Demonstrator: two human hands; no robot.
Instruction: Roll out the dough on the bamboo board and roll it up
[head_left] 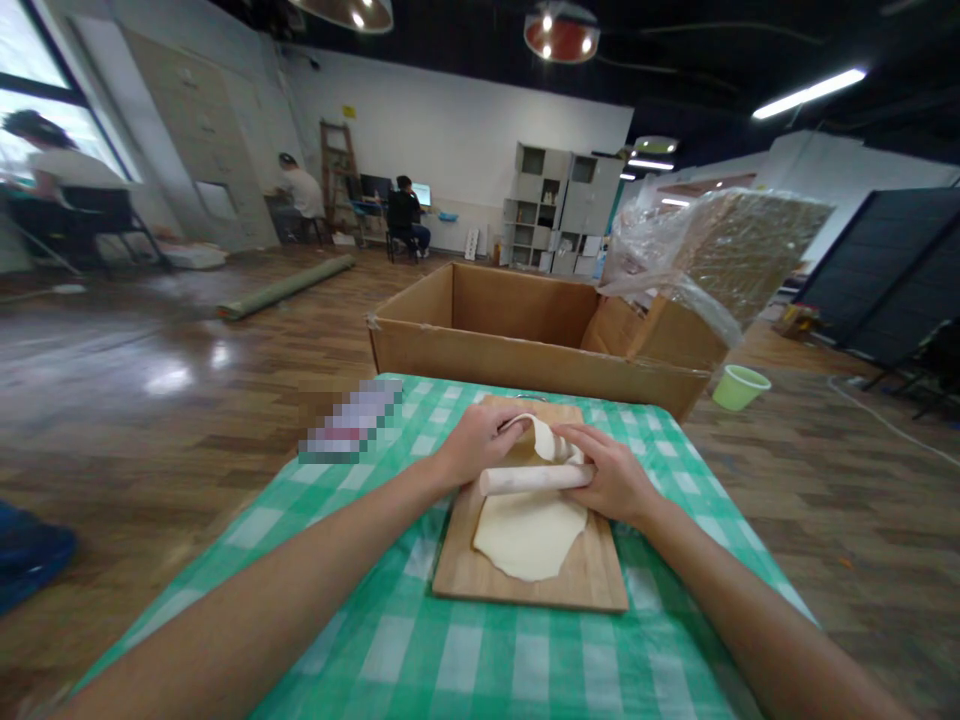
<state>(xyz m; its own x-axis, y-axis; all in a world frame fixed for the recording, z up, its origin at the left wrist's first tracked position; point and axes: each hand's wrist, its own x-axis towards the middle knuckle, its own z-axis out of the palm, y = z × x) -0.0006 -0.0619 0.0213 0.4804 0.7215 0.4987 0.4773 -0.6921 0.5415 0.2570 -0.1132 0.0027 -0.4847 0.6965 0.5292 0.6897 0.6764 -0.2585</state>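
Note:
A flattened sheet of pale dough (529, 535) lies on a wooden cutting board (459, 570). Across the dough rests a light rolling pin (529, 481), its right end partly covered by my right hand. My left hand (484, 442) pinches the far edge of the sheet, which is lifted and curls up beyond the pin. At the other side my right hand (613, 474) has its fingers closed over the raised dough, with the thumb side against the pin's end. Part of the lifted edge is hidden by my fingers.
A green-and-white checked cloth (465, 650) covers the table. A blurred-out flat item (352, 418) lies at its left edge. Beyond stands a large open cardboard box (510, 350) with plastic wrap. A pale green bucket (741, 387) is at right. Several people sit farther back.

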